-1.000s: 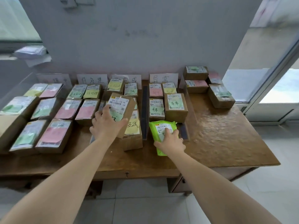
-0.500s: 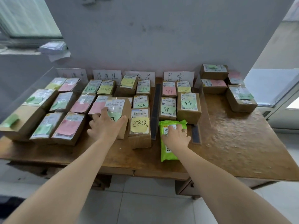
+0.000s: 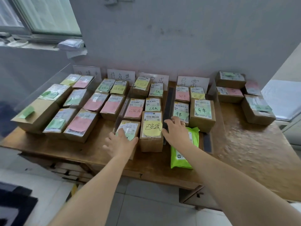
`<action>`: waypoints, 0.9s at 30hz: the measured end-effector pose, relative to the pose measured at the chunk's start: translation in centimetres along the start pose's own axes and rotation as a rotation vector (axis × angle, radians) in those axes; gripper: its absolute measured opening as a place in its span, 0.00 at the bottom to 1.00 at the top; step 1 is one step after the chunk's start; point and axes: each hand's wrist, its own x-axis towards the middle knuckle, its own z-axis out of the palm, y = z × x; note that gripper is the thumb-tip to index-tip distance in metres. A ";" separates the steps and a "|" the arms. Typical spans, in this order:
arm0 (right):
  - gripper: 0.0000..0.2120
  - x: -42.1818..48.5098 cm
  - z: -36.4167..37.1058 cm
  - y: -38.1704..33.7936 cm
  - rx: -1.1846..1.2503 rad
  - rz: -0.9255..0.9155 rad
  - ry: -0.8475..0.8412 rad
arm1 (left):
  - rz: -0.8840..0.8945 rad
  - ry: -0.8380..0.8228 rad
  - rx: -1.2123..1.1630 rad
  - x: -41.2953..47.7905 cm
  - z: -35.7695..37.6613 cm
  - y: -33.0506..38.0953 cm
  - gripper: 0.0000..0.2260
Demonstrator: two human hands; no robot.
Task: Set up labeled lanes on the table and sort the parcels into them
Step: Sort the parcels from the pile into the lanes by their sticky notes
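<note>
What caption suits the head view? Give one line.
Sorting parcels: left hand rests on a small box beside the yellow-noted box; right hand spread over the black divider and green pouch.

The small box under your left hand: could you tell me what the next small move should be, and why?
Probably nudge the small box snug against the yellow-note box, then lift away. It lies flat at the front of its lane beside that box, and the left hand rests on top with fingers spread rather than gripping, so only squaring up seems left.
</note>
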 end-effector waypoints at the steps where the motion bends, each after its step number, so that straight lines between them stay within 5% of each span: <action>1: 0.21 0.1 0.3 -0.1 -0.017 -0.027 0.001 | 0.015 0.002 -0.038 0.2 0.6 -0.2 0.30; 5: 0.20 0.7 1.2 -0.6 -0.085 -0.121 0.012 | 0.154 -0.049 -0.143 0.7 2.4 -0.9 0.28; 11: 0.23 1.3 1.7 -1.6 -0.184 -0.215 -0.103 | 0.372 -0.255 0.117 0.5 3.0 -3.9 0.34; 19: 0.30 2.1 1.3 -1.6 -0.258 -0.268 -0.186 | 0.657 -0.001 0.604 2.4 1.9 -3.2 0.37; 27: 0.31 2.0 1.6 -2.1 -0.262 -0.280 -0.167 | 0.650 -0.004 0.619 3.4 1.2 -2.1 0.33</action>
